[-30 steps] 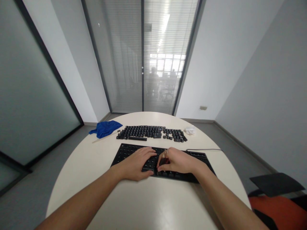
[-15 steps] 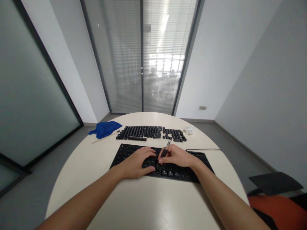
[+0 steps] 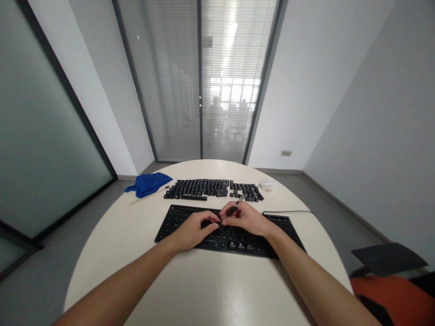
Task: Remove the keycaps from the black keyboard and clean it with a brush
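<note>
A black keyboard (image 3: 210, 244) lies in front of me with most of its keycaps off; several caps still sit on its front row, right of the middle. My right hand (image 3: 246, 218) grips a keycap puller (image 3: 232, 210), a slim tool with a black handle and a metal end pointing up and away. Its lower tip meets the fingers of my left hand (image 3: 193, 230) above the keyboard's middle. There my left thumb and index finger come together in a pinch; whatever they hold is too small to make out.
Loose black keycaps (image 3: 204, 186) lie in rows behind the keyboard, with a long space bar (image 3: 193, 198) in front. A blue cloth (image 3: 148, 183) and a thin stick (image 3: 146, 197) lie left, crumpled white tissue (image 3: 268, 185) right. A cable (image 3: 288, 211) runs right across the round table (image 3: 210, 290).
My left fingers have closed from a spread pose into a pinch at the puller's tip. My right hand has shifted slightly up and left, tilting the puller.
</note>
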A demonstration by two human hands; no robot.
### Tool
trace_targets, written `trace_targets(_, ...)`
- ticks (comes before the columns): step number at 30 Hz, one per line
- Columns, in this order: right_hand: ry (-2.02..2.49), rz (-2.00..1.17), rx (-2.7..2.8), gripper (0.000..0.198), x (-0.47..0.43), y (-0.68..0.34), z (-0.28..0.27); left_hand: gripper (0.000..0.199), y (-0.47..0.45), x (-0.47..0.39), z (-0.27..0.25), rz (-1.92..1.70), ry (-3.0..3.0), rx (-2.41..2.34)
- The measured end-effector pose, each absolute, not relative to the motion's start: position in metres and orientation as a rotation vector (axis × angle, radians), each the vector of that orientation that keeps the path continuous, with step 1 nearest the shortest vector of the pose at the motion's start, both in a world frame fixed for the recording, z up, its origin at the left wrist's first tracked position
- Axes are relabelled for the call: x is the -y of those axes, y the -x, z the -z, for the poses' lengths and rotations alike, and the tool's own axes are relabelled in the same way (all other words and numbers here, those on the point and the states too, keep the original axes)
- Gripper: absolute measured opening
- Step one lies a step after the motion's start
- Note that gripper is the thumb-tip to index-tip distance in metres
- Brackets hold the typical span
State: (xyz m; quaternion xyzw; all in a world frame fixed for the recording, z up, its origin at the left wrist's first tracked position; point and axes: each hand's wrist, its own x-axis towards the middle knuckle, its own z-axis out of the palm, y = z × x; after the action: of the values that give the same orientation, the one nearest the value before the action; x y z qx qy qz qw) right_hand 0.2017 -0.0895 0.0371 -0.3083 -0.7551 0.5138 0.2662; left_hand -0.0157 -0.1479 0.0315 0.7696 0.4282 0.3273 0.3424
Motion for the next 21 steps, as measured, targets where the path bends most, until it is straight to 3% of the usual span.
trace_targets(10,0.68,-1.729,1.922,0.047,0.091,-0.2,-0.0335,0.018,0.0168,0.151,-0.0319,-0.71,-2.124,-1.139)
trace_targets(21,0.716,-1.696,1.906,0.048,0.091,-0.2005,-0.0375,0.012,0.0144,0.1503,-0.0271,-0.781,-2.102,-1.108)
